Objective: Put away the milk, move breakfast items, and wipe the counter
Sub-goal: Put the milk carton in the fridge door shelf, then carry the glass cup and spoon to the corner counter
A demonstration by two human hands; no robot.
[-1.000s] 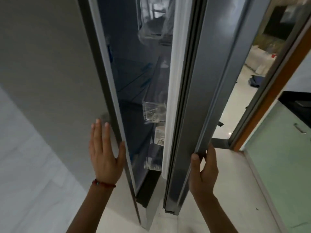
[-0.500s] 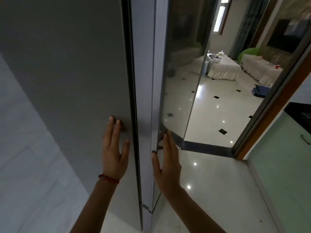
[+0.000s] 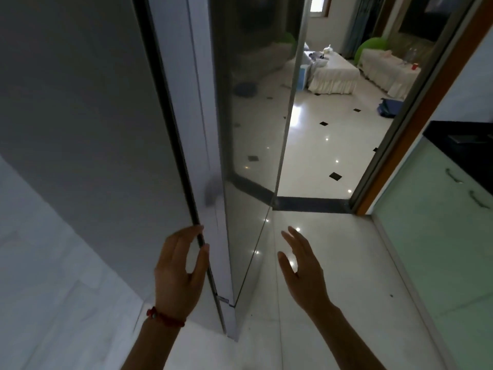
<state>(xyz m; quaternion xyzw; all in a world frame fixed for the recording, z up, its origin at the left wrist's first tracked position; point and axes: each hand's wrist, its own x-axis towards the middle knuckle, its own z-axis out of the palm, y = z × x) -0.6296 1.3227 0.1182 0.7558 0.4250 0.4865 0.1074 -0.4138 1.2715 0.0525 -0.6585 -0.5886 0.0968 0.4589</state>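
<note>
The tall grey fridge fills the left of the view, and its glossy door is shut flat against it. My left hand, with a red thread at the wrist, hovers by the fridge's front corner, fingers spread, holding nothing. My right hand hangs in the air just right of the door, fingers apart and off the surface. The milk is not in view.
Pale green cabinets under a black counter line the right. A wooden door frame opens onto a shiny tiled floor and white-covered furniture. White floor tiles lie below my hands.
The fridge door swung from open to shut. Both hands then came off the fridge and drew back toward me, lower in the view.
</note>
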